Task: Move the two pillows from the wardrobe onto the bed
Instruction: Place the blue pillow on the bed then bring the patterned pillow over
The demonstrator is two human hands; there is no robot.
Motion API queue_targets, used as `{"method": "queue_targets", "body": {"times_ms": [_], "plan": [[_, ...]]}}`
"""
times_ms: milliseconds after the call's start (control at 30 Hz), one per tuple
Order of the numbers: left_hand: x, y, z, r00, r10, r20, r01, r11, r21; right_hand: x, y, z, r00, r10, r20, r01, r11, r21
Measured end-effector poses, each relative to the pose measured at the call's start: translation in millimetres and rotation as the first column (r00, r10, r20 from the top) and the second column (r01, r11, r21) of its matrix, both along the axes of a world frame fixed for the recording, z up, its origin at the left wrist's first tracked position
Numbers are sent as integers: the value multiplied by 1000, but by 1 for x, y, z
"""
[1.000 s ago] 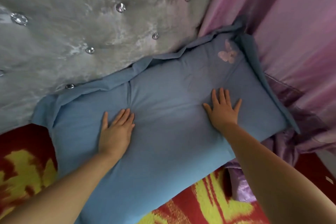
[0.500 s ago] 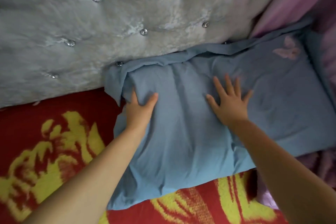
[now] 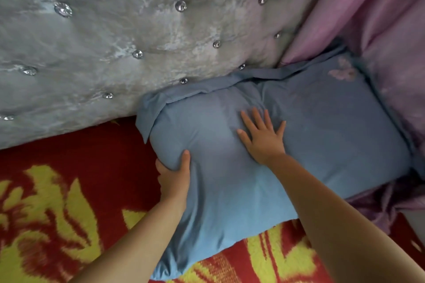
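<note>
A blue pillow (image 3: 322, 135) with a faint pink butterfly print lies on the bed's red and yellow blanket (image 3: 57, 202), its far edge against the grey tufted headboard (image 3: 115, 41). My left hand (image 3: 174, 174) grips the pillow's left end, thumb on top and fingers tucked under its side. My right hand (image 3: 262, 138) rests flat on the pillow's middle with fingers spread. Only this one pillow is in view; the wardrobe is out of sight.
A pink curtain (image 3: 379, 18) hangs at the right and bunches beside the pillow's right end. Purple fabric (image 3: 379, 204) lies crumpled at the bed's right edge. The headboard carries several crystal buttons.
My left hand slid from the top of the pillow down to its left end and closed on it. The right hand stayed flat on the pillow. The view shifted left.
</note>
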State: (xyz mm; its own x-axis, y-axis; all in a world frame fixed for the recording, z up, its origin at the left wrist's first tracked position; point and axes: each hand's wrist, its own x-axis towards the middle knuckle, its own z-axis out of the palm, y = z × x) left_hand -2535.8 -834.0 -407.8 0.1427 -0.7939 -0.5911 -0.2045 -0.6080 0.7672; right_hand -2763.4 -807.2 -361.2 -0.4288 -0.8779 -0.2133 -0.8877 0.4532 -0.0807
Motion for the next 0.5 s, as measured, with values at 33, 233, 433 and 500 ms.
{"method": "queue_targets", "body": {"times_ms": [33,233,433,500], "plan": [[1,1,-1,999,-21,41,20,1000,7,-2,6,-2,999,-17,-29,18,1000,24],[14,-16,14,955,-190,228,170,980,104,6,15,2,998,-67,8,64,983,173],[8,-31,126,754,-409,514,570,796,-203,26,29,84,991,-127,42,124,990,72],[4,-40,175,671,-465,578,700,654,-286,29,35,121,990,-135,39,135,991,-3]]}}
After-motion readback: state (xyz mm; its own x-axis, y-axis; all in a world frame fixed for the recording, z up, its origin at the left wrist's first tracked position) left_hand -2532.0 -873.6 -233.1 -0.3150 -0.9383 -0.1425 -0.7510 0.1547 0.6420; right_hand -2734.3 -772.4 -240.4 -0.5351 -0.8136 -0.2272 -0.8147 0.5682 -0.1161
